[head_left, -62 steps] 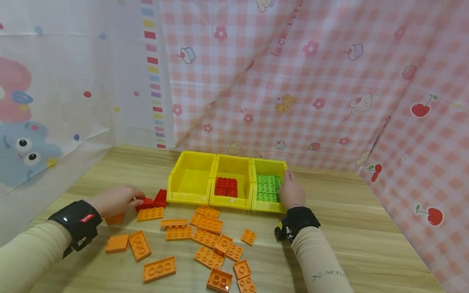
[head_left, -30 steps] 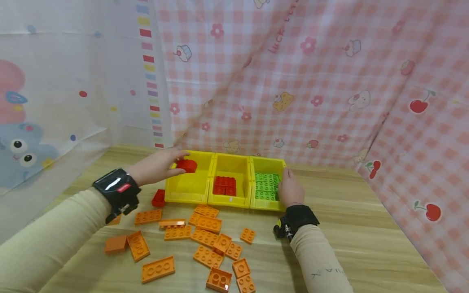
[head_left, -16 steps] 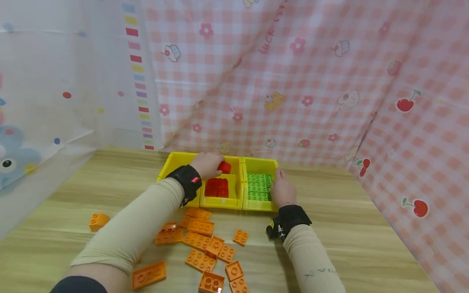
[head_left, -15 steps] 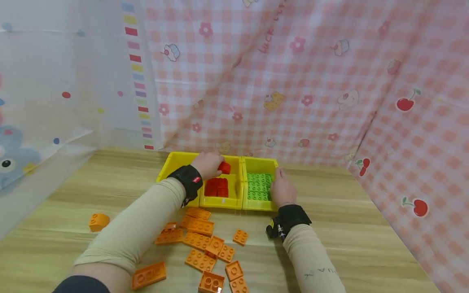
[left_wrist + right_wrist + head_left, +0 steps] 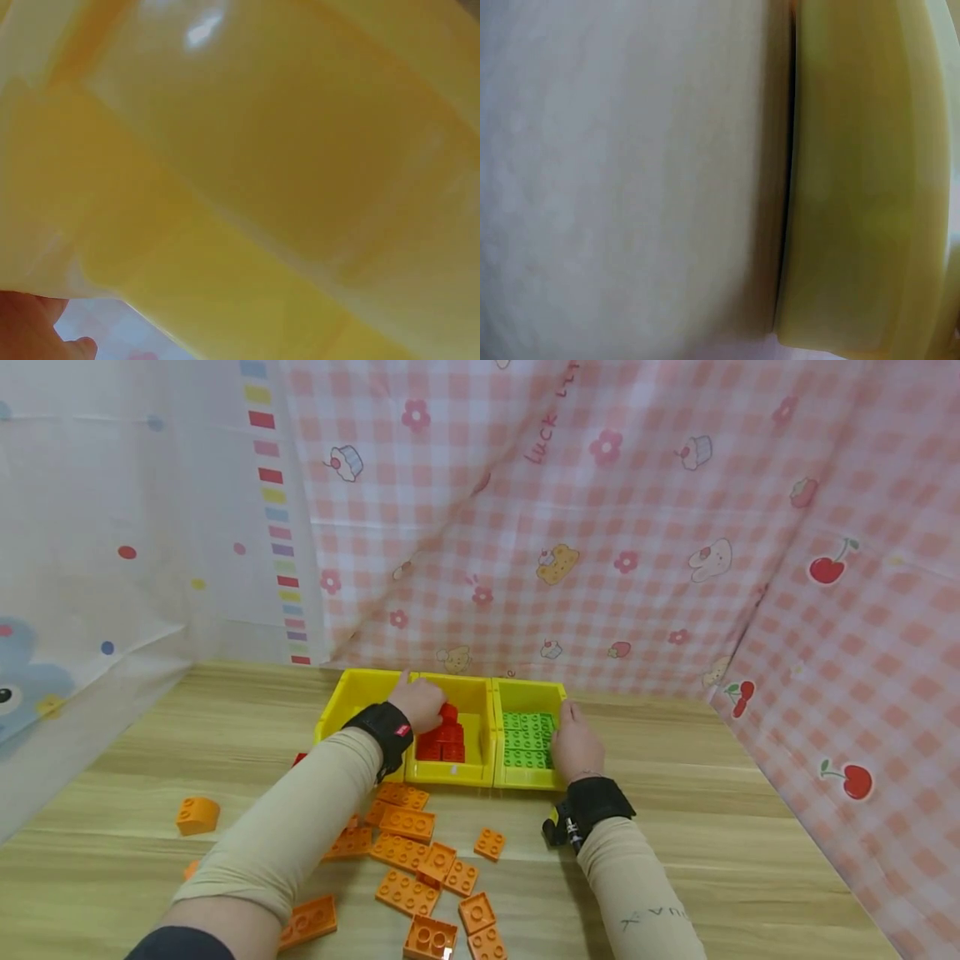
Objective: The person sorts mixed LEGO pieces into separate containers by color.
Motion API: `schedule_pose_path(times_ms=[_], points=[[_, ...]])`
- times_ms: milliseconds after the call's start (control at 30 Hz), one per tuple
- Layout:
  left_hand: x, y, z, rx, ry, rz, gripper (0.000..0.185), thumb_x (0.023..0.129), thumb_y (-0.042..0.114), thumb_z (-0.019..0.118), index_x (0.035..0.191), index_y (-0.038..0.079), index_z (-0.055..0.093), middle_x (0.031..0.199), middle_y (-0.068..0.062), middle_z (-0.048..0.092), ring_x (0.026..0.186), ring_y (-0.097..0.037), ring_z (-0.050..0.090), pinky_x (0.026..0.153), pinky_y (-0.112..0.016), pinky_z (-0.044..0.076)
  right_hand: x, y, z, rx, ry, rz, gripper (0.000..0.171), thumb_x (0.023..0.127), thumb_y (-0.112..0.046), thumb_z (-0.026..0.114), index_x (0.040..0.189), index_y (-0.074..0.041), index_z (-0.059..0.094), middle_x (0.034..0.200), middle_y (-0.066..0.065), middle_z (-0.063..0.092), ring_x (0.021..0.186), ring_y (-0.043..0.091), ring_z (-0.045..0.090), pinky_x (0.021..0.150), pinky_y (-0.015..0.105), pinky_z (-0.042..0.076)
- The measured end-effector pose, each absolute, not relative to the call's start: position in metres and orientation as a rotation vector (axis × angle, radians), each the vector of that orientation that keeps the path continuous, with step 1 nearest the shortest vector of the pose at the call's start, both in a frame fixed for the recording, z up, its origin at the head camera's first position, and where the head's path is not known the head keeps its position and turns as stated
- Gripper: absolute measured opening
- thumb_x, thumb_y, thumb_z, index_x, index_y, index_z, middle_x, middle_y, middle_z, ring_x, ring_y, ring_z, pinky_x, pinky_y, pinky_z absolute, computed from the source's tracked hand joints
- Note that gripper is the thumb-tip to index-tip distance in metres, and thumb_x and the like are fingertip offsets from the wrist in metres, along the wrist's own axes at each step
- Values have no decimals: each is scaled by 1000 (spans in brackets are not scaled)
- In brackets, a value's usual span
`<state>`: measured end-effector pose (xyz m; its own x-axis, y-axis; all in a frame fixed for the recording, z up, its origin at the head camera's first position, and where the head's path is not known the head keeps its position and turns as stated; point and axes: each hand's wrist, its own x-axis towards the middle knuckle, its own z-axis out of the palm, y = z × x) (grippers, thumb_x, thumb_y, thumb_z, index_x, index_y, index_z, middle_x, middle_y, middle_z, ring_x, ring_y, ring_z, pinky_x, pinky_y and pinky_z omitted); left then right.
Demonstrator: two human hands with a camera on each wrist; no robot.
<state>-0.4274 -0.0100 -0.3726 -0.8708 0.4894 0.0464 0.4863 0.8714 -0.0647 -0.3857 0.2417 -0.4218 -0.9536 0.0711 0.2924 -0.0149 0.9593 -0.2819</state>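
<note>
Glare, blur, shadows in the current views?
Head: fairly even light, studs on the green plastic bricks readable, soft shadow beside the beige right sleeve. Left wrist: white glare near the top of the glossy yellow plastic surface, mostly soft. Right wrist: pale wood-grain tabletop and yellow plastic bin wall blurred, dark shadow line between.

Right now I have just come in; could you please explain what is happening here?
A person works at three yellow bins. The left hand is over the middle bin, at the red bricks inside; its grip is hard to see. The right hand touches the outer edge of the right bin, which contains green bricks. Orange bricks lie scattered on the table in front.
</note>
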Motion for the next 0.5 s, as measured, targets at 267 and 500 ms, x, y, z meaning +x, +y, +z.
schedule_pose_path(times_ms=[267, 500], points=[[-428, -11, -378, -793, -2953, 135, 15, 86, 17, 57, 88, 13, 71, 93, -5, 67, 105, -32, 54, 105, -59, 13, -384, 241, -421, -50, -2812, 411, 55, 94, -12, 54, 143, -1, 32, 143, 15, 38, 110, 33, 54, 92, 45, 43], [-421, -12, -373, -782, -2963, 111, 22, 92, 15, 50, 90, 12, 72, 102, -8, 66, 111, -32, 49, 106, -57, 11, -384, 241, -420, -38, -2801, 410, 52, 94, -11, 53, 141, 0, 34, 141, 16, 39, 105, 33, 56, 88, 45, 45]])
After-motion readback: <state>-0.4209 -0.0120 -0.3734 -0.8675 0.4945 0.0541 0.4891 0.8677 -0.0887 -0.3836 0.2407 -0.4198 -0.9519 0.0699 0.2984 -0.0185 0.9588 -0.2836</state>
